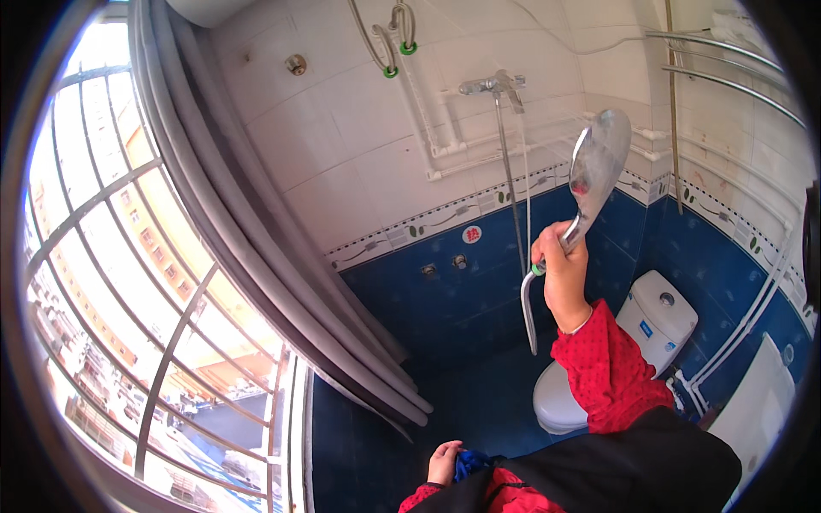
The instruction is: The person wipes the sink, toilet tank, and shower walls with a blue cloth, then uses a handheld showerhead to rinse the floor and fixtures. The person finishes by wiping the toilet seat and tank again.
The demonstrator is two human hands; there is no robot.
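My right hand [564, 276] is raised, its fingers wrapped around the handle of a chrome handheld shower head [603, 154]. Faint pale streaks, apparently water spray, reach from the head's face towards the tiled wall. From the bottom of the handle hangs a metal shower hose [527, 308] with a green ring at its joint. Low in the picture, close to my body, my left hand [444, 463] holds a bunched blue cloth [471, 464]; part of the cloth is hidden by my clothing. A wall-mounted shower mixer tap [494, 84] sits beyond the shower head.
On the right stands a white toilet [657, 314], partly behind my red sleeve. A grey curtain [276, 256] hangs beside the barred window [147, 288] at left. White pipes [468, 160] run along the wall, and metal towel rails [725, 58] are at upper right.
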